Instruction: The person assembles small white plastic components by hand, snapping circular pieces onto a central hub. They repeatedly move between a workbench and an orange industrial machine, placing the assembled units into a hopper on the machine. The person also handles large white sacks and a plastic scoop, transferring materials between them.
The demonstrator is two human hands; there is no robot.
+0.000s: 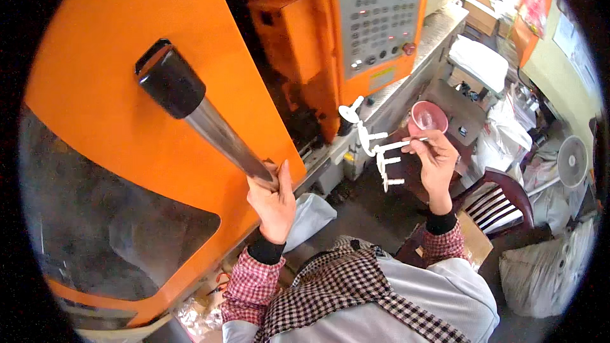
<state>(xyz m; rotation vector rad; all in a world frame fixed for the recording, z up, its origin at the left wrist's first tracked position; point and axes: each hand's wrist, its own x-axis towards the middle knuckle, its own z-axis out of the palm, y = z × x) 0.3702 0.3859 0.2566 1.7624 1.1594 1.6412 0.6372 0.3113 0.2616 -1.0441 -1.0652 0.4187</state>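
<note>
My left hand (274,206) is wrapped round the lower end of a metal door handle (229,140) with a black end cap. The handle stands out from a large orange machine door (159,0) with a dark window. Between the thumb and fingers of my right hand (437,166) is the stem of a white plastic sprue (372,141), a branched moulding with several small pegs and a disc at its far end. It hangs in the air, to the right of the door edge. Part of the left fingers is hidden behind the handle.
Beyond the sprue is an orange control panel (381,22) with rows of buttons and a red knob. To the right are a pink bucket (431,115), a dark wooden chair (508,206), white plastic bags (505,130) and a fan (572,161).
</note>
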